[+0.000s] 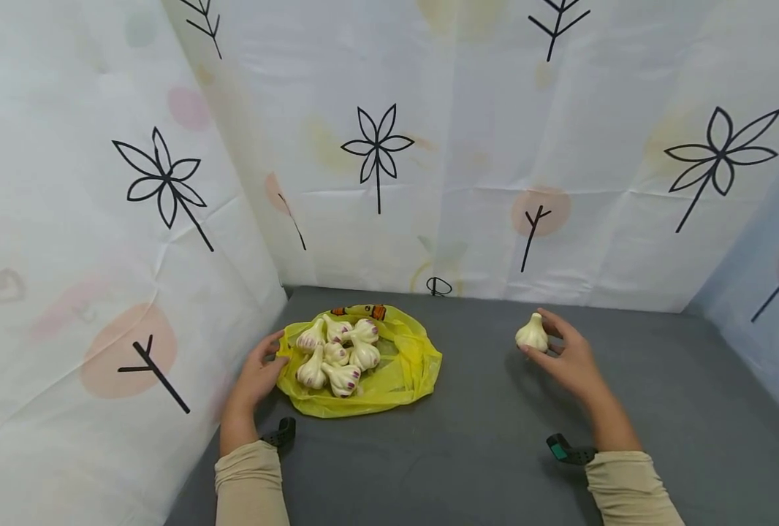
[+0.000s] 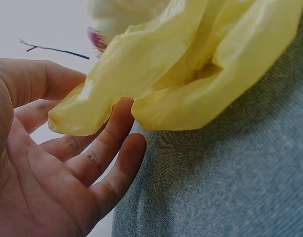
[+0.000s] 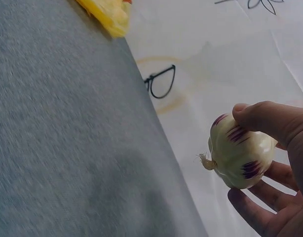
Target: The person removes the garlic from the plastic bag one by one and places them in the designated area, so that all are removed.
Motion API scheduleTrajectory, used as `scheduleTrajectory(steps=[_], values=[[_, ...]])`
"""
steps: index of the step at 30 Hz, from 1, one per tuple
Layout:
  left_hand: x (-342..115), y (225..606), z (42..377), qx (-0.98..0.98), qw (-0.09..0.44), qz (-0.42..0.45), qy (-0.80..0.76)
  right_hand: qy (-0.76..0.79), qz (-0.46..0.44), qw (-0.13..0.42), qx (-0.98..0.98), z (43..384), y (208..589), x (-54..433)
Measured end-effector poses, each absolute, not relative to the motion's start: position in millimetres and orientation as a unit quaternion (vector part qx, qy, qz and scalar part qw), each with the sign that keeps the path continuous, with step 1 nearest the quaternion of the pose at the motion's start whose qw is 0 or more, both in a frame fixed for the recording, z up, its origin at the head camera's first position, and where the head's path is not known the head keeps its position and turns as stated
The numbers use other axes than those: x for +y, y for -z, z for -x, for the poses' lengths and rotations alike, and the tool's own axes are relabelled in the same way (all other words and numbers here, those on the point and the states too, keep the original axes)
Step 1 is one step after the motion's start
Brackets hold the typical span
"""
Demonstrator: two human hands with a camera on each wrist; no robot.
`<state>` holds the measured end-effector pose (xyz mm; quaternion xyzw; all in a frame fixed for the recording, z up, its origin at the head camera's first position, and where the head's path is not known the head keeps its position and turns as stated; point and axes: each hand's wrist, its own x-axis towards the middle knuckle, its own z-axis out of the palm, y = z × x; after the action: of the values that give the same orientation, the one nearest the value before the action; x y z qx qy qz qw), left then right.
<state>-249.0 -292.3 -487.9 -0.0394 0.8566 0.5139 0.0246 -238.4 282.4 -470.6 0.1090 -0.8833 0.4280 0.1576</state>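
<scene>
On the table at the left lies a yellow plastic bag [image 1: 396,365], spread wide with several white garlic bulbs [image 1: 343,380] with purple streaks on it. My left hand [image 1: 262,371] is at the bag's left edge; in the left wrist view a fold of the yellow plastic [image 2: 127,74] lies between thumb and fingers. Over the right part of the table, my right hand [image 1: 570,358] holds a single garlic bulb [image 1: 532,334] between thumb and fingertips. The right wrist view shows this bulb [image 3: 240,153] with its root tuft facing left.
The dark grey table [image 1: 475,446] meets a white cloth wall [image 1: 481,241] with drawn plants at the back, and more cloth [image 1: 54,241] stands along the left side. A black strap device sits on each wrist.
</scene>
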Motion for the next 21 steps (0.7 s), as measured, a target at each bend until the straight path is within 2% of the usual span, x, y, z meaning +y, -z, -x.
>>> scheduleTrajectory(steps=[12, 21], values=[[-293.5, 490.2, 249.3, 0.858, 0.027, 0.043, -0.512, -0.411, -0.054, 0.180, -0.892, 235.7, 472.0, 322.0], [-292.8, 488.8, 252.1, 0.855, 0.025, 0.043, -0.516, -0.409, 0.001, 0.156, -0.899, 233.4, 473.1, 345.0]])
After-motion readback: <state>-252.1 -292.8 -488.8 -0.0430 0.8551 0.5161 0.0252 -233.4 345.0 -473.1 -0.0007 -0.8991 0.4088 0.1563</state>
